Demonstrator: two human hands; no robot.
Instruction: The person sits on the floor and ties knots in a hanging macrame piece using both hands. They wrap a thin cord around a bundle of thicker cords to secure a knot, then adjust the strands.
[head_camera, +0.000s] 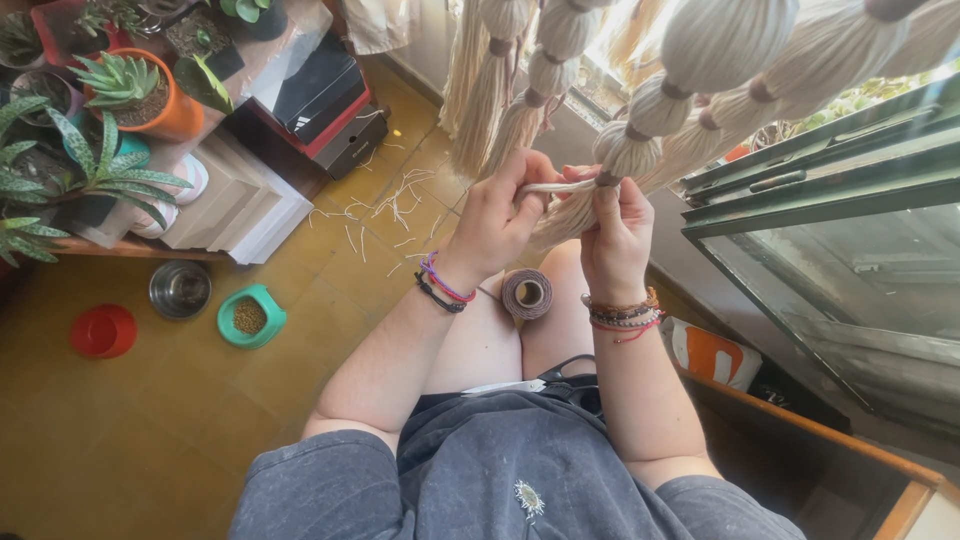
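Note:
My left hand (495, 220) and my right hand (617, 232) are raised in front of me, both gripping a cream cord tassel (570, 200) that hangs from a row of cream tassels with brown wrapped bands (640, 140). A strand of cord runs level between the two hands. A spool of brown thread (527, 293) rests on my knees below the hands. Black-handled scissors (560, 378) lie on my lap against my grey shirt.
Potted succulents (110, 110) stand on a low wooden shelf at the left. On the yellow tile floor are a steel bowl (180, 289), a red bowl (103, 331), a green bowl of pellets (250, 316) and cord scraps (390, 205). A glass window frame (840, 250) is at the right.

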